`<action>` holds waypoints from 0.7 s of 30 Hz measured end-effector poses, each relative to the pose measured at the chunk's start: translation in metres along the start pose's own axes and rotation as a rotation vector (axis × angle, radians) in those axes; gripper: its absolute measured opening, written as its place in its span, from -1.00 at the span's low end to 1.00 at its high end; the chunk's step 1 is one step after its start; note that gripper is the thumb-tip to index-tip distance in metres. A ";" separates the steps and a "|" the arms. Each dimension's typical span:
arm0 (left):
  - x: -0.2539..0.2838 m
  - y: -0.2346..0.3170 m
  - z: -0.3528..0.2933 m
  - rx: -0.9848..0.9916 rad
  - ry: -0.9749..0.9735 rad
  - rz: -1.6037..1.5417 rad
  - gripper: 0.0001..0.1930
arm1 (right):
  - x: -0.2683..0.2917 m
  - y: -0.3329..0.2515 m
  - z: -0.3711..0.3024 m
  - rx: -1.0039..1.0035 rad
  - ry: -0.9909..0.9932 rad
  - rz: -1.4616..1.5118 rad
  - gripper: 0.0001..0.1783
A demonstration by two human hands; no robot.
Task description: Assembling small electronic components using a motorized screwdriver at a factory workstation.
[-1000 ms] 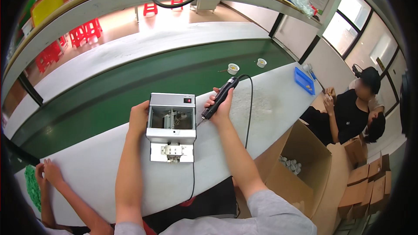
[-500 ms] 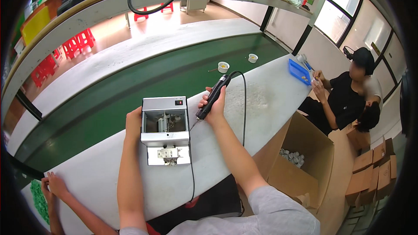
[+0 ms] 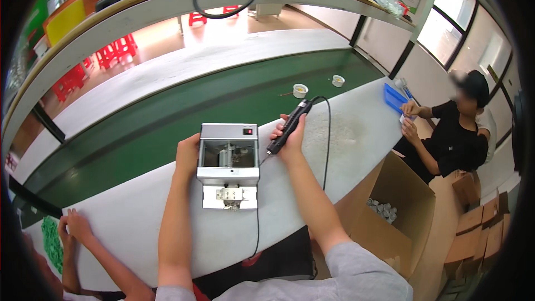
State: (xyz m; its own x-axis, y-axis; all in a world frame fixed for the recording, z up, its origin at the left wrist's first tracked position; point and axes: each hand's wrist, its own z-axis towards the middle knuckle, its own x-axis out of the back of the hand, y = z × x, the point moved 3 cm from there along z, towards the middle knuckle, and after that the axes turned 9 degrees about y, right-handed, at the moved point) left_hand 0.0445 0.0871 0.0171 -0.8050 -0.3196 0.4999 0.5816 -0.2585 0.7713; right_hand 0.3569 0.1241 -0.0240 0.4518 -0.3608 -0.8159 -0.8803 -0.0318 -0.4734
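A silver box-shaped screw feeder (image 3: 229, 175) with a see-through window, a red switch on top and a small metal rail at its near end stands upright on the white table. My left hand (image 3: 188, 156) lies against its left side; those fingers are mostly hidden by the box. To the right of the feeder, my right hand (image 3: 288, 140) is wrapped round a black electric screwdriver (image 3: 291, 125), tilted with its thin bit pointing down and left, close to the feeder's right side. A black cord (image 3: 328, 145) runs from the screwdriver's top end.
Two small white cups (image 3: 300, 91) stand on the green belt beyond. Another person's hands (image 3: 78, 227) are near green pieces (image 3: 52, 245) at left. On the right, a co-worker (image 3: 454, 128) handles something small beside a blue tray (image 3: 394, 98). An open carton (image 3: 409, 200) holds white round parts.
The whole view has shifted, so the scene sits farther right in the picture. My hands, the screw feeder and the screwdriver keep nearly the same places relative to each other.
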 end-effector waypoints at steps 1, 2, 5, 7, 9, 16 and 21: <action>0.001 -0.003 0.000 -0.018 0.004 -0.042 -0.69 | 0.001 0.002 0.003 -0.003 -0.014 -0.002 -0.20; 0.004 -0.007 0.000 -0.023 0.021 -0.011 -0.70 | -0.001 0.005 0.005 -0.012 -0.040 0.011 -0.20; 0.006 -0.017 -0.002 -0.020 0.030 -0.017 -0.76 | 0.001 0.009 0.006 0.007 -0.053 -0.040 -0.21; -0.005 -0.019 0.001 -0.034 0.013 0.024 -0.81 | 0.003 -0.001 0.005 0.035 -0.043 -0.046 -0.22; -0.013 -0.014 0.000 0.006 0.019 -0.032 -0.81 | 0.015 -0.012 0.014 0.040 -0.121 -0.020 -0.22; -0.007 -0.021 -0.001 -0.024 0.004 0.019 -0.84 | 0.002 -0.005 0.002 0.015 -0.039 0.006 -0.27; -0.004 -0.023 -0.001 -0.016 0.045 -0.008 -0.86 | -0.003 -0.002 0.000 0.029 -0.037 -0.021 -0.26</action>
State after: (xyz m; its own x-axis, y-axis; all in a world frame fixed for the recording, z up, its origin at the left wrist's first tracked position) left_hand 0.0348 0.0932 -0.0033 -0.8038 -0.3578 0.4752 0.5771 -0.2754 0.7688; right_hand 0.3570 0.1251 -0.0211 0.4755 -0.3255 -0.8173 -0.8663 -0.0119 -0.4993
